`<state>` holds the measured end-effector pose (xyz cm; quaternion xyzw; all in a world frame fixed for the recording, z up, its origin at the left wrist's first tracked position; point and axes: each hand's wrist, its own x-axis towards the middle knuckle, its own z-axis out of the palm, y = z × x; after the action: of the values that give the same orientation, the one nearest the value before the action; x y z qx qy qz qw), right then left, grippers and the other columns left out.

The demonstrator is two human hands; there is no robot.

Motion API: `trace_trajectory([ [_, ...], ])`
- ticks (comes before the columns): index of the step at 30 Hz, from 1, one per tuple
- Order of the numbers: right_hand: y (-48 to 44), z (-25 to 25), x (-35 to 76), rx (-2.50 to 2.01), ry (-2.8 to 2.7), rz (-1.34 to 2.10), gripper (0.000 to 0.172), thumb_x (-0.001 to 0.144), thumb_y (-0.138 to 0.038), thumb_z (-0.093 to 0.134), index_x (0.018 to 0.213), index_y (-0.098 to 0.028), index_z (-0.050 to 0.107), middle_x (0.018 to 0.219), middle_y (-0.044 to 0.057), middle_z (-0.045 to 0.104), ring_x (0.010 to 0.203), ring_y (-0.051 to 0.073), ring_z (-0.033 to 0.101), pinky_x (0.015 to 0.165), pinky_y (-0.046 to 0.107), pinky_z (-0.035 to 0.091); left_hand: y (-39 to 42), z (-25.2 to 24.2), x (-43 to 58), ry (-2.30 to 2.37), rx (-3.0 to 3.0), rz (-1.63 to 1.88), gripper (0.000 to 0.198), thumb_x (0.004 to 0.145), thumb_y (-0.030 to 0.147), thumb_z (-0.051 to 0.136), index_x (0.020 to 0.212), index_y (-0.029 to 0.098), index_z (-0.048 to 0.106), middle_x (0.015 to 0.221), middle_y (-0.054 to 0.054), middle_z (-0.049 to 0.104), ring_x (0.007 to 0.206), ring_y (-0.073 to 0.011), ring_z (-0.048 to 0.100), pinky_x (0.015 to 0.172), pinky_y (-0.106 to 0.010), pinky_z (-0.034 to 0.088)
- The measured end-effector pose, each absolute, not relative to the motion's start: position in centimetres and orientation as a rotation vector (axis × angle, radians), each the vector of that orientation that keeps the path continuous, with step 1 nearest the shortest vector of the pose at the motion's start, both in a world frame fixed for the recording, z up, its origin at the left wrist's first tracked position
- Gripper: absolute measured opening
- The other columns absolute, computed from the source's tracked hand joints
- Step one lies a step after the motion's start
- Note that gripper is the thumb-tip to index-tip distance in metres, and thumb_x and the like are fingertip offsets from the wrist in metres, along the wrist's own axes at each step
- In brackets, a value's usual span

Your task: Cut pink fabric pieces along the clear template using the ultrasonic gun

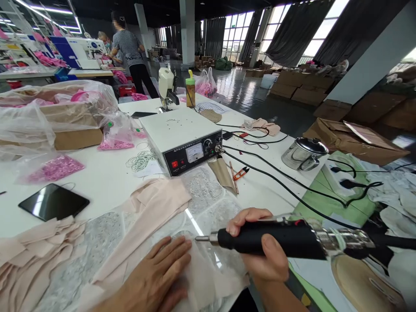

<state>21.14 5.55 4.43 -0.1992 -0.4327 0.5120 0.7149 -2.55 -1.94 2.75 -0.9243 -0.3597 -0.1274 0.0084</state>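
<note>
In my right hand (260, 247) is a black handheld tool (276, 236) with a thin metal tip pointing left. My left hand (159, 271) lies flat on pale sheer fabric (204, 275), fingers stretched out, their tips just left of the tool's tip. Beneath is a grey patterned sheet (108, 229) with a clear cover. A folded beige fabric strip (152, 208) runs diagonally beyond my left hand. More beige pieces (35, 255) are layered at the far left. Cables run from the front of a white control box (185, 130), which has a dial.
A phone (53, 201) and a bag of pink pieces (61, 168) lie at left. Orange snips (241, 173) are beside the box; a metal mug (303, 154) stands at right. Behind are a bottle (190, 92), a white machine (166, 86) and people (130, 50).
</note>
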Motion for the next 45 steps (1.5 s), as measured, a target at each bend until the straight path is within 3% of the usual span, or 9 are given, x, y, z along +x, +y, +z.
trace_trajectory([
  [4,6.5,3.9,19.7,-0.395,-0.983,1.139,0.020,0.086,-0.042,0.065,0.094,-0.024,0.069,0.078,0.001,0.067,0.061,0.016,0.066,0.059,0.033,0.058,-1.9,2.6,-2.4,-1.095,-2.858,-0.374,0.038,0.101,0.027,0.058,0.136,0.014,0.058,0.149,-0.011,0.057,0.143,-0.0228,0.047,0.123,-0.039,0.034],
  [10,6.8,3.3,18.7,-0.386,-1.067,1.092,0.020,0.088,-0.042,0.064,0.097,-0.024,0.066,0.078,0.001,0.066,0.060,0.016,0.065,0.058,0.034,0.058,-1.9,2.7,-2.0,-1.092,-2.774,-0.382,0.036,0.108,0.027,0.040,0.133,0.012,0.061,0.146,-0.010,0.060,0.149,-0.0190,0.038,0.129,-0.038,0.014],
  [14,6.8,3.2,18.9,-0.383,-1.071,1.101,0.019,0.089,-0.040,0.063,0.098,-0.024,0.065,0.080,0.001,0.066,0.062,0.016,0.065,0.059,0.033,0.058,-1.8,3.0,-1.6,-0.984,-2.790,-0.315,0.037,0.106,0.028,0.047,0.136,0.011,0.060,0.148,-0.007,0.058,0.148,-0.0207,0.039,0.129,-0.039,0.008],
  [20,6.7,3.2,18.9,-0.433,-1.054,1.095,0.020,0.088,-0.042,0.063,0.094,-0.023,0.063,0.078,0.001,0.066,0.060,0.016,0.064,0.057,0.035,0.058,-2.3,0.2,-1.1,-0.970,-2.716,-0.535,0.036,0.106,0.026,0.046,0.135,0.010,0.061,0.140,-0.012,0.064,0.144,-0.0247,0.046,0.128,-0.046,0.016],
  [27,6.8,3.4,18.9,-0.447,-1.065,1.089,0.018,0.090,-0.042,0.062,0.096,-0.025,0.064,0.079,0.000,0.066,0.062,0.017,0.064,0.059,0.035,0.057,-2.5,-1.1,-0.8,-0.964,-2.758,-0.632,0.040,0.104,0.026,0.051,0.140,0.009,0.057,0.141,-0.014,0.063,0.145,-0.0269,0.044,0.127,-0.050,0.018],
  [34,6.7,3.4,18.9,-0.485,-1.071,1.089,0.019,0.089,-0.043,0.061,0.093,-0.025,0.065,0.077,0.001,0.065,0.059,0.018,0.064,0.057,0.037,0.058,-3.3,-0.4,-0.6,-1.103,-2.797,-0.543,0.037,0.104,0.029,0.056,0.138,0.014,0.060,0.145,-0.010,0.060,0.147,-0.0268,0.041,0.127,-0.051,0.020],
  [39,6.3,4.0,19.9,-0.482,-1.021,1.108,0.023,0.084,-0.045,0.063,0.090,-0.023,0.067,0.075,0.002,0.066,0.059,0.018,0.065,0.057,0.036,0.056,-3.4,-0.4,-0.4,-1.112,-2.786,-0.542,0.036,0.109,0.030,0.046,0.138,0.015,0.061,0.149,-0.008,0.057,0.149,-0.0262,0.037,0.127,-0.050,0.019],
  [45,5.6,4.8,21.1,-0.493,-1.025,1.141,0.023,0.082,-0.044,0.064,0.088,-0.021,0.069,0.072,0.004,0.065,0.056,0.019,0.064,0.053,0.036,0.055,-3.7,-0.8,-0.2,-1.168,-2.786,-0.534,0.037,0.106,0.032,0.053,0.139,0.018,0.059,0.147,-0.010,0.059,0.147,-0.0277,0.042,0.125,-0.052,0.028],
])
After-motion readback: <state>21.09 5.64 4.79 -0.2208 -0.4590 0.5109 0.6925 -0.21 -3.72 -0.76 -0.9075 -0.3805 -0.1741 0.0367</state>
